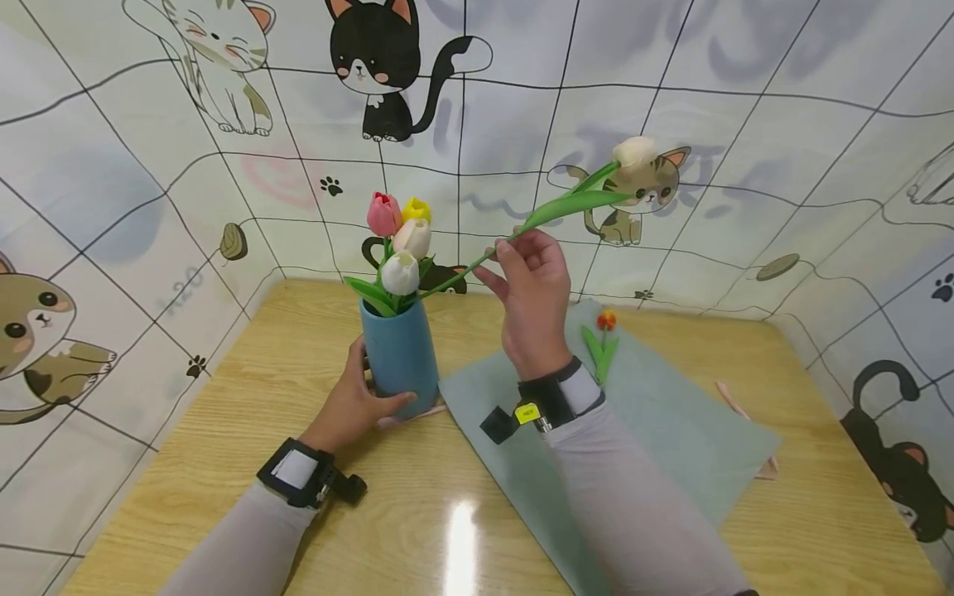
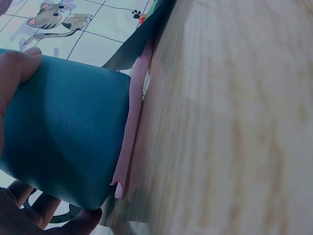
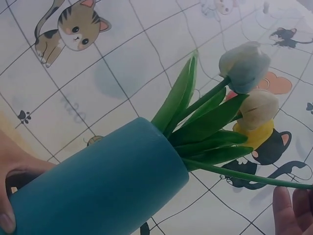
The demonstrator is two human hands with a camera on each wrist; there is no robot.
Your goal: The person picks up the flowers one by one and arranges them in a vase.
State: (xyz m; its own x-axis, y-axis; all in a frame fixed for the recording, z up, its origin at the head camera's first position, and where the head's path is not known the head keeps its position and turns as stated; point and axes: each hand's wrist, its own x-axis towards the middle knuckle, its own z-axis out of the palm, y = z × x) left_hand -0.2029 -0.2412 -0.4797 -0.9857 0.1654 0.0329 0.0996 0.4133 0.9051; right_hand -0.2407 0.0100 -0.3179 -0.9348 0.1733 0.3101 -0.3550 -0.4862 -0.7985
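Note:
A blue vase (image 1: 402,352) stands on the table, and my left hand (image 1: 363,400) grips it low on its side, thumb across the front. Pink (image 1: 383,213), yellow and white tulips with green leaves rise from its mouth. My right hand (image 1: 534,290) pinches the stem of a long white tulip (image 1: 635,154) between thumb and fingers. This stem slants down to the left, its lower end at the vase's mouth, as the right wrist view also shows at the stem (image 3: 234,174). In the left wrist view the vase (image 2: 68,127) hides part of the left fingers.
Grey-green wrapping paper (image 1: 671,414) lies on the right of the wooden table (image 1: 402,513). On it rests an orange-red tulip (image 1: 607,320) with green leaves. A pink ribbon (image 2: 131,127) runs by the vase's base; more ribbon shows at the paper's right edge. A cat-patterned cloth hangs behind.

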